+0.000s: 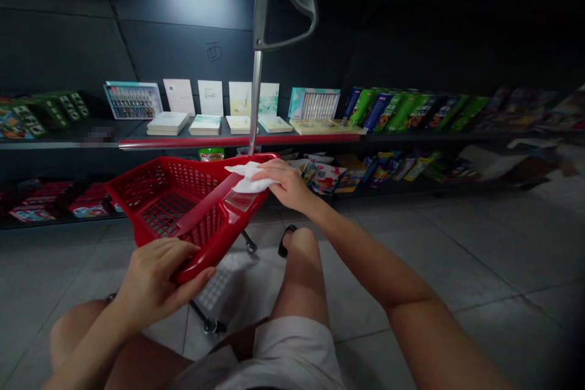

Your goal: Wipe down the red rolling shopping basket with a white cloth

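Note:
A red plastic shopping basket (150, 186) on small wheels is tilted toward me above the tiled floor. My left hand (153, 280) is closed around its near rim, fingers curled over the edge. My right hand (286, 183) presses a white cloth (249, 178) against the basket's far right rim, fingers closed on the cloth. A grey pull handle (283, 6) on a metal pole (255, 97) rises from the basket. My bare knees and light shorts show below.
Dark shelves (237, 141) run along the wall, holding notebooks, cards and boxed paint sets. More coloured boxes sit on the lower shelf and to the right. Grey tiled floor (457, 244) extends on the right. A ceiling lamp glows at the top.

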The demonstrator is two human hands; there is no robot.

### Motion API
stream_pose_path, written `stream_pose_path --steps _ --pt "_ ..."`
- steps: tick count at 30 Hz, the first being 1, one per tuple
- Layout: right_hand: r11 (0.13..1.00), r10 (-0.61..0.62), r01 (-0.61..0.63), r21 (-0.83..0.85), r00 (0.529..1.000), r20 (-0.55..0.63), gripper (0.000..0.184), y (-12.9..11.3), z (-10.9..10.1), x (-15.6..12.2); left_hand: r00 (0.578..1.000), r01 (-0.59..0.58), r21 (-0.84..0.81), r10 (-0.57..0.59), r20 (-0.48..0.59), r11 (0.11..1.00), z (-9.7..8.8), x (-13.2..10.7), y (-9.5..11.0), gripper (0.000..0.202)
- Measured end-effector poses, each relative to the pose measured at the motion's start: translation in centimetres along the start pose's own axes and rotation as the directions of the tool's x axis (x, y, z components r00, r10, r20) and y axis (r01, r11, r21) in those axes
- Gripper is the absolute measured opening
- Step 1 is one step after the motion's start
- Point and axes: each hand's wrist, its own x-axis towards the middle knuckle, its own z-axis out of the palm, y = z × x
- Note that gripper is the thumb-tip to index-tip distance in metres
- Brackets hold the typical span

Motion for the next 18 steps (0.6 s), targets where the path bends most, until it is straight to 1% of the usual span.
stream_pose_path --steps 1,2,3,4,6,7,8,9,10,12,14,15,16,17,18 --pt "1.0 -0.025 0.025 -0.002 1.0 0.008 0.043 -0.1 -0.1 -0.3 1.0 -0.006 -0.014 0.007 0.01 1.0 -0.5 -0.4 -0.5 0.015" --pt "1.0 -0.02 0.02 -0.014 1.0 0.004 0.042 0.3 -0.3 -0.5 1.0 -0.011 -0.025 0.012 0.025 1.0 -0.9 -0.8 -1.0 0.014" --pt "0.999 0.016 -0.017 -0.031 1.0 -0.017 0.04 1.1 -0.4 -0.5 0.999 -0.014 -0.035 0.016 0.045 0.999 -1.3 -1.2 -1.5 0.013" --pt "0.996 0.076 -0.078 -0.05 0.996 -0.052 0.039 2.0 -0.5 -0.4 0.998 -0.018 -0.044 0.021 0.063 0.999 -1.7 -1.5 -1.8 0.014" --pt "0.972 0.209 -0.222 -0.075 0.966 -0.152 0.04 3.7 -0.2 -0.2 0.994 -0.01 -0.066 0.016 0.105 0.998 -2.4 -2.0 -2.3 0.016" --pt "0.956 0.26 -0.281 -0.079 0.943 -0.207 0.041 3.9 0.1 -0.2 0.992 0.004 -0.079 0.006 0.127 0.997 -2.7 -2.2 -2.4 0.017" --pt "0.944 0.291 -0.32 -0.079 0.921 -0.261 0.042 3.6 0.6 -0.3 0.988 0.023 -0.094 -0.009 0.152 0.995 -3.0 -2.3 -2.4 0.017" --pt "0.938 0.301 -0.339 -0.073 0.9 -0.315 0.044 2.7 1.3 -0.7 0.983 0.048 -0.108 -0.028 0.181 0.993 -3.3 -2.4 -2.4 0.016" --pt "0.939 0.295 -0.339 -0.058 0.882 -0.368 0.045 1.2 2.3 -1.3 0.976 0.077 -0.117 -0.051 0.213 0.99 -3.5 -2.4 -2.4 0.015" --pt "0.955 0.259 -0.296 -0.007 0.848 -0.463 0.045 -3.1 4.8 -3.0 0.96 0.117 -0.13 -0.079 0.267 0.985 -4.0 -2.5 -2.4 0.014" --pt "0.967 0.235 -0.251 0.044 0.813 -0.533 0.041 -8.1 8.0 -5.1 0.945 0.132 -0.145 -0.08 0.318 0.981 -4.4 -2.6 -2.6 0.016" --pt "0.968 0.233 -0.247 0.045 0.817 -0.528 0.039 -10.2 9.6 -6.0 0.941 0.127 -0.152 -0.071 0.331 0.98 -4.5 -2.6 -2.7 0.017" --pt "0.97 0.229 -0.242 0.033 0.851 -0.472 0.036 -11.9 11.2 -6.8 0.943 0.117 -0.155 -0.061 0.327 0.981 -4.7 -2.5 -2.8 0.018" --pt "0.978 0.194 -0.208 0.009 0.894 -0.405 0.033 -12.9 12.6 -7.4 0.949 0.106 -0.155 -0.053 0.311 0.982 -4.8 -2.5 -2.8 0.019" --pt "0.985 0.156 -0.171 -0.016 0.933 -0.325 0.029 -13.4 13.6 -7.8 0.955 0.096 -0.151 -0.048 0.292 0.984 -4.9 -2.4 -2.8 0.02"
